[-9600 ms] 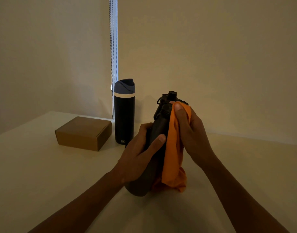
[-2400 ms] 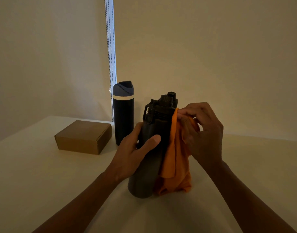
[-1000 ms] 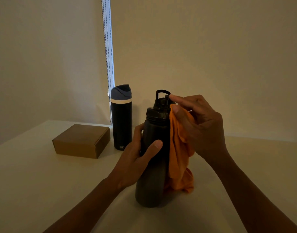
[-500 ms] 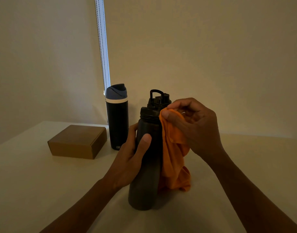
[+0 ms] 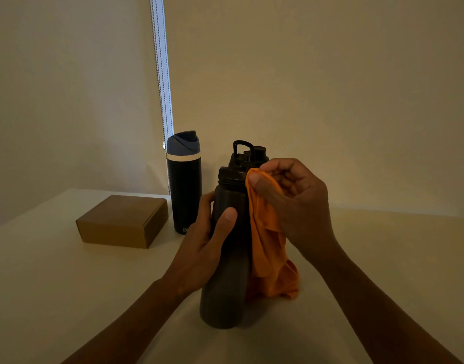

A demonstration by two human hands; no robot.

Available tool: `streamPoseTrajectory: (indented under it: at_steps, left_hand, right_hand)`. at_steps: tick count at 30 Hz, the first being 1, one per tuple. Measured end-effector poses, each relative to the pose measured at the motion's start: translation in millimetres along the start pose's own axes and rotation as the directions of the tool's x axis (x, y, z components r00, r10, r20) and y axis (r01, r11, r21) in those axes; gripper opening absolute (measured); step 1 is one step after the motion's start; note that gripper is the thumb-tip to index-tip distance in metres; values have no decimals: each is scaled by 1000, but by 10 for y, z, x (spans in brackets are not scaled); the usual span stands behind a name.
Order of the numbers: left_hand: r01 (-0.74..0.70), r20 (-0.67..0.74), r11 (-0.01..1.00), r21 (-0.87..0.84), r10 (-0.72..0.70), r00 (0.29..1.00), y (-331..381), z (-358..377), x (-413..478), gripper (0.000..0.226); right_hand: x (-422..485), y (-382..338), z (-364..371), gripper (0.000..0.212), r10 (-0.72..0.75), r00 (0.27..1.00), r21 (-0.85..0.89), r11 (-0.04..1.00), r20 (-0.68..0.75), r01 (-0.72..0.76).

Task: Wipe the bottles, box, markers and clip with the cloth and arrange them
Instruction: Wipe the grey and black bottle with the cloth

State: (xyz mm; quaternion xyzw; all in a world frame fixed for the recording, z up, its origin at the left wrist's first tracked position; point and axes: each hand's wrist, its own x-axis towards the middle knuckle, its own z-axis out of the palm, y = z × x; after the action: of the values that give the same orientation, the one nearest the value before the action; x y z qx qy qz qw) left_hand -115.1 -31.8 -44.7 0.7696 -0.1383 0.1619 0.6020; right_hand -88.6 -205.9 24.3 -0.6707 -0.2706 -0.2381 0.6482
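The left hand [image 5: 202,248] wraps the grey bottle [image 5: 225,258], steadying it upright on the counter [image 5: 68,285] at six o'clock, so the right hand [image 5: 291,203], pinching the orange cloth [image 5: 267,248], can rub its lid. Box [image 5: 123,220] and blue-capped bottle [image 5: 183,182] stand at ten o'clock.

We count two bottles here, a grey bottle [image 5: 225,285] and a blue-capped bottle [image 5: 183,195], plus one box [image 5: 123,219], one cloth [image 5: 267,258].
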Motion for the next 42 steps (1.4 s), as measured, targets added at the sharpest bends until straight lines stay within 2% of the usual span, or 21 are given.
streamPoseTrajectory:
  at_steps: [5,7,10,12,18,22,24,27,30,37,39,42]
  left_hand:
    - [-4,-1,1000,8,4,1000,-3,2,6,85]
    - [4,-11,1000,-2,-4,1000,-18,-2,16,87]
    - [13,-24,1000,-7,-13,1000,-28,-3,24,85]
    - [13,-26,1000,3,-13,1000,-18,-1,25,86]
    - [-26,-11,998,54,27,1000,-23,24,12,78]
    - [-35,-20,997,71,36,999,-43,25,21,82]
    - [-45,-22,996,76,47,999,-46,17,21,76]
    - [-46,-45,997,58,49,998,-38,-1,26,73]
    - [-54,-57,997,61,58,997,-20,-8,26,69]
    - [-49,-69,991,122,57,996,32,38,19,57]
    - [-47,-72,993,111,55,996,56,36,17,57]
    - [-21,-61,1000,-23,19,998,32,16,16,67]
  right_hand:
    - [-51,41,115,21,25,993,34,999,-113,-21]
    - [-44,45,103,22,35,997,23,999,-73,-33]
    - [-18,39,25,24,40,997,-31,999,60,-38]
    - [-9,32,-5,23,43,996,-45,998,73,-39]
    - [-62,-11,151,20,80,986,84,994,-148,-68]
    - [-96,-19,228,22,158,964,166,978,-215,-123]
    - [-106,-18,227,25,179,962,166,975,-204,-146]
    - [-87,-8,171,32,155,982,53,987,-107,-150]
    - [-62,-22,121,33,132,990,31,991,-43,-131]
    - [-80,-29,213,25,101,974,79,993,-202,-86]
    - [-77,-22,213,25,113,974,68,992,-194,-102]
    - [-44,-13,125,25,120,987,39,992,-109,-116]
